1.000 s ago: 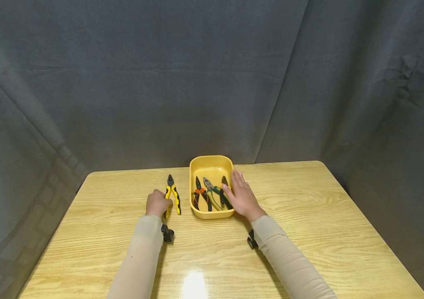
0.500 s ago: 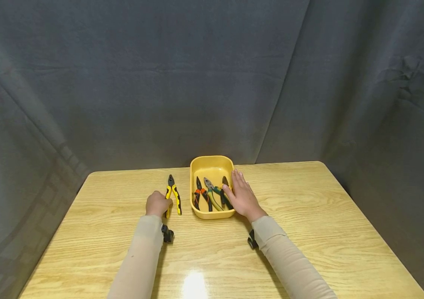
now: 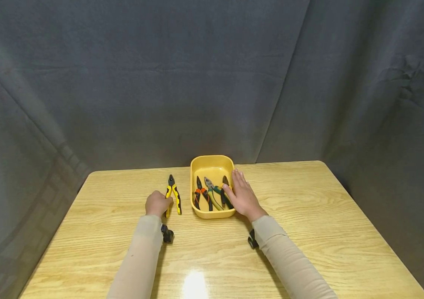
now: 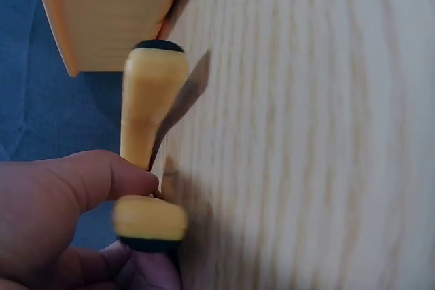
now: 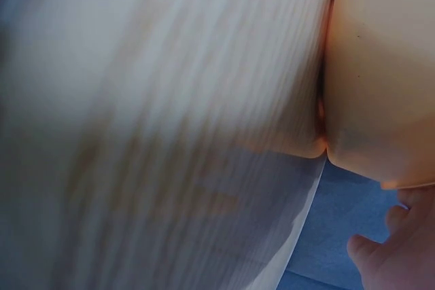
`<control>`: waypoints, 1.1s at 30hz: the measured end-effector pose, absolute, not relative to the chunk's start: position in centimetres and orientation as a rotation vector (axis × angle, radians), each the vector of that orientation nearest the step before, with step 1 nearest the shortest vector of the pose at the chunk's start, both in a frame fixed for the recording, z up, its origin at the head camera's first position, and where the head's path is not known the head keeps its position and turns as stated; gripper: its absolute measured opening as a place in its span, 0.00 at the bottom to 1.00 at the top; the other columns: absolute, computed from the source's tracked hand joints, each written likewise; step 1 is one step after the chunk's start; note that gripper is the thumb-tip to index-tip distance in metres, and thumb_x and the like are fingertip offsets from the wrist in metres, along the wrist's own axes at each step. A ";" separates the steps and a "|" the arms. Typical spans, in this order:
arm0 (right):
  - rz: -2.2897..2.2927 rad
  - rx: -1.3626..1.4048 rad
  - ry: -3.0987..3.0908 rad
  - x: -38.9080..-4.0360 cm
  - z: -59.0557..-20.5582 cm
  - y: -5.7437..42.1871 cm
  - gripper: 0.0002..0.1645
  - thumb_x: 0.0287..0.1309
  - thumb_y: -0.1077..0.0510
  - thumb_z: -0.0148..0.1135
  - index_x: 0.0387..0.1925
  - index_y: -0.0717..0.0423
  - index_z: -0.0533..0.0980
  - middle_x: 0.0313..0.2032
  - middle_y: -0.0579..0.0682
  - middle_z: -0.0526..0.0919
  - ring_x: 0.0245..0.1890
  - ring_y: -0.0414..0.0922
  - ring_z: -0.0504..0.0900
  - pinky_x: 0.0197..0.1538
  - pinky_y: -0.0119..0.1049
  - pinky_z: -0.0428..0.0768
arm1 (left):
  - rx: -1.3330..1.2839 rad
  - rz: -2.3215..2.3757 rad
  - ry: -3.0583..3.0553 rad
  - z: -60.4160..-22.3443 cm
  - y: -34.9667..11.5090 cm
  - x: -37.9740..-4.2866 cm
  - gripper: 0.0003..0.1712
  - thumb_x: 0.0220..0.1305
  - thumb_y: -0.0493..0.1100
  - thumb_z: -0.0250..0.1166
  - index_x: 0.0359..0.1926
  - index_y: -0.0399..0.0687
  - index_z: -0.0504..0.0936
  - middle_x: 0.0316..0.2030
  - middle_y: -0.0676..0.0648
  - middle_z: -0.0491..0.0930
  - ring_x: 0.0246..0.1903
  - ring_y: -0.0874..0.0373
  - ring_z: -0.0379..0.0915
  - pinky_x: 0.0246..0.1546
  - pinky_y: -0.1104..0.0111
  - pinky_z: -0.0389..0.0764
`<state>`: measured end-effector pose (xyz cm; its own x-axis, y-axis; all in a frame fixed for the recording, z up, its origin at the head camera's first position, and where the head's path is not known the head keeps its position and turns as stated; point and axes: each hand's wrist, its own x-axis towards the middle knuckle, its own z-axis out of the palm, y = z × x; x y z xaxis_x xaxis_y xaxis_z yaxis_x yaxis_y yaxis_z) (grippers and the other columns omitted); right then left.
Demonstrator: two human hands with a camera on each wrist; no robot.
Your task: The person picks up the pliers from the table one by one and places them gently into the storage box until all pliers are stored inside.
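Observation:
Pliers with yellow-and-black handles (image 3: 177, 198) lie on the table, spread, with their dark nose pointing away. My left hand (image 3: 157, 203) pinches the left handle between thumb and fingers, as the left wrist view also shows on the yellow grip (image 4: 144, 110). To the right stands a yellow plastic box (image 3: 212, 215). Its right rim is under my right hand (image 3: 244, 200), whose fingers lie straight along the side while the thumb reaches over the edge. Inside are orange-and-black pliers (image 3: 197, 198), green-and-yellow pliers (image 3: 215, 199) and dark-nosed pliers (image 3: 223, 197), partly covered by the thumb.
Both hands work over a light wood-grain table (image 3: 316, 224). A grey curtain (image 3: 141, 83) hangs behind its far edge and at both sides. A black wrist camera (image 3: 167, 234) sits at the left cuff, another black camera (image 3: 252, 239) at the right.

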<state>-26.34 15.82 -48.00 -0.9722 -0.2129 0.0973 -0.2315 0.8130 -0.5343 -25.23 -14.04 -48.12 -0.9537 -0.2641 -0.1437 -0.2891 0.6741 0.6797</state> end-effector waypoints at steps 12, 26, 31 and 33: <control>0.873 0.361 -2.952 -26.6 -48.3 16.2 0.45 0.79 0.36 0.36 0.81 0.59 0.42 0.81 0.55 0.40 0.80 0.54 0.38 0.77 0.57 0.44 | -0.447 1.116 2.879 -48.4 -14.1 -25.6 0.13 0.64 0.43 0.66 0.33 0.34 0.78 0.26 0.43 0.77 0.21 0.55 0.70 0.20 0.69 0.69; 0.871 0.364 -2.954 -26.4 -48.0 15.9 0.45 0.79 0.37 0.37 0.80 0.60 0.42 0.81 0.57 0.41 0.80 0.54 0.38 0.77 0.58 0.46 | -0.370 1.177 2.852 -48.2 -15.6 -25.7 0.24 0.67 0.43 0.62 0.14 0.47 0.69 0.11 0.53 0.64 0.13 0.59 0.58 0.16 0.71 0.60; 0.872 0.382 -2.940 -26.5 -48.0 15.8 0.45 0.79 0.38 0.38 0.80 0.61 0.42 0.80 0.59 0.43 0.80 0.56 0.39 0.76 0.60 0.47 | -0.344 1.274 2.770 -48.1 -15.9 -25.7 0.21 0.66 0.41 0.62 0.14 0.45 0.74 0.11 0.52 0.72 0.13 0.59 0.62 0.15 0.70 0.61; 0.870 0.383 -2.941 -26.5 -48.0 15.8 0.45 0.79 0.37 0.37 0.80 0.61 0.42 0.80 0.59 0.43 0.80 0.56 0.39 0.76 0.60 0.47 | -0.331 1.352 2.706 -48.1 -16.0 -25.7 0.19 0.65 0.40 0.62 0.16 0.41 0.80 0.13 0.51 0.76 0.14 0.60 0.64 0.16 0.71 0.62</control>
<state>-26.53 15.76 -47.99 -0.9679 -0.2216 0.1184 -0.2503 0.8107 -0.5292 -25.70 -15.98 -48.08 -0.9715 -0.1494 -0.1839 -0.2367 0.5827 0.7775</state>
